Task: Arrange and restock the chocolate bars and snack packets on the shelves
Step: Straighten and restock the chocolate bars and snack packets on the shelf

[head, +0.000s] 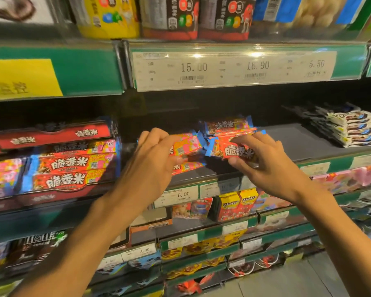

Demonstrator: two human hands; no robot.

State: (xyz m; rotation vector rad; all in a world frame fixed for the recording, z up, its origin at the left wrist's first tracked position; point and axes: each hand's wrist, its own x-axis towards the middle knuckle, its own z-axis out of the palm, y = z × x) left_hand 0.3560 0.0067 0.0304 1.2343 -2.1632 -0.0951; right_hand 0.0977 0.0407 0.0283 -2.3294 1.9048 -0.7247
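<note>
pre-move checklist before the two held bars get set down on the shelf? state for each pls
1. Left hand has a firm hold on its chocolate bar: ok, fingers curl round it.
2. Right hand has a firm hold on its chocolate bar: ok, pinched between thumb and fingers.
3. Bare shelf space to the right of the small stack: ok.
4. Held bars face label-out like the boxed bars on the left: ok for the right one; left one cannot tell, partly covered.
5. Price tag matches these bars: cannot tell, print too blurred.
</note>
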